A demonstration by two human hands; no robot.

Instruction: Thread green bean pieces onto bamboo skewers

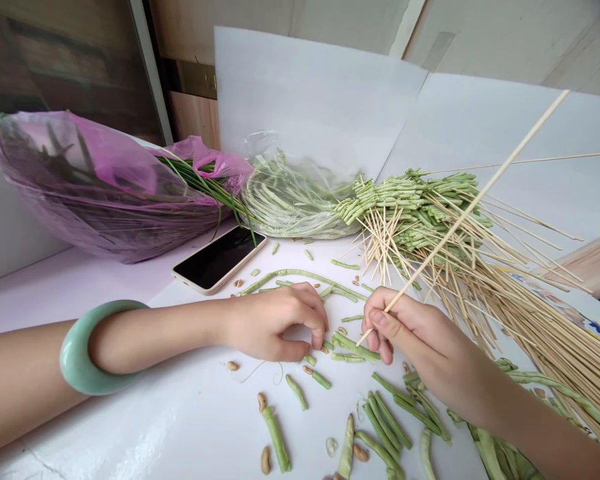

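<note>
Over the counter (75,300), right hand (420,340) narrowly pinched on a skewer (460,220), thumb and fingers low near its end, shaft slanted up and away: a short, steady hold, well suited to fine work. Left hand (280,327) curled narrow, wrist low, fingertips down beside cut beans (353,347), any held piece hidden. Farther out, a bundle (420,213) of bean-threaded skewers, a phone (217,260), a purple bag (100,187), and a jade bangle (77,347) on the left forearm.

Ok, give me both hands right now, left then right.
Left hand: curled, fingertips by cut green bean pieces, nothing visibly held.
Right hand: closed, pinching a bamboo skewer.
</note>
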